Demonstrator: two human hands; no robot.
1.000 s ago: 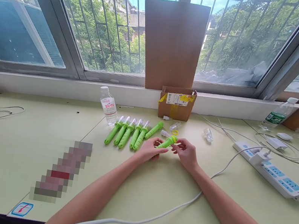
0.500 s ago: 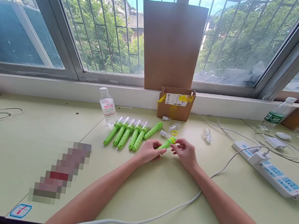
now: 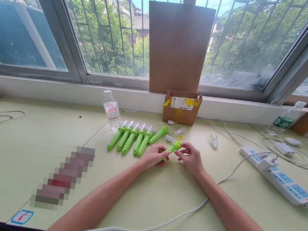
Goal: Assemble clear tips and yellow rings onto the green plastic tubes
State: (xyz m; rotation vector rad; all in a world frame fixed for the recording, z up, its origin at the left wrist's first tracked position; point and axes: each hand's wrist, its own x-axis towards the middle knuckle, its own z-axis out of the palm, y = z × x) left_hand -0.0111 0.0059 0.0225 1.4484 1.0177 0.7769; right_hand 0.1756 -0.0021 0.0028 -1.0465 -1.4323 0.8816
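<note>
My left hand (image 3: 154, 157) is closed around a green plastic handle (image 3: 171, 148), which it holds tilted with the head up and to the right. A yellow ring (image 3: 178, 144) sits around that head. The bent fingers and thumb of my right hand (image 3: 190, 156) are at the ringed end, seemingly pinching its edge. Close behind lie a loose yellow ring (image 3: 180, 137), a white plastic piece (image 3: 170, 138) and a clear cap (image 3: 180, 131). Left of my hands, a green handle without a clear top (image 3: 158, 134) lies beside several clear-topped green sticks (image 3: 129, 139).
A small cardboard box (image 3: 180, 112) stands at the back, near another white piece (image 3: 171, 122). Right of it lies a clear cap (image 3: 214, 140). A water bottle (image 3: 112, 111) stands left; a power strip (image 3: 276, 175) lies right. A white cable (image 3: 172, 218) crosses over my right forearm area.
The green handle has tilted slightly more upright in my left hand. My right fingers have shifted a little left along its ringed end. The view has moved very slightly.
</note>
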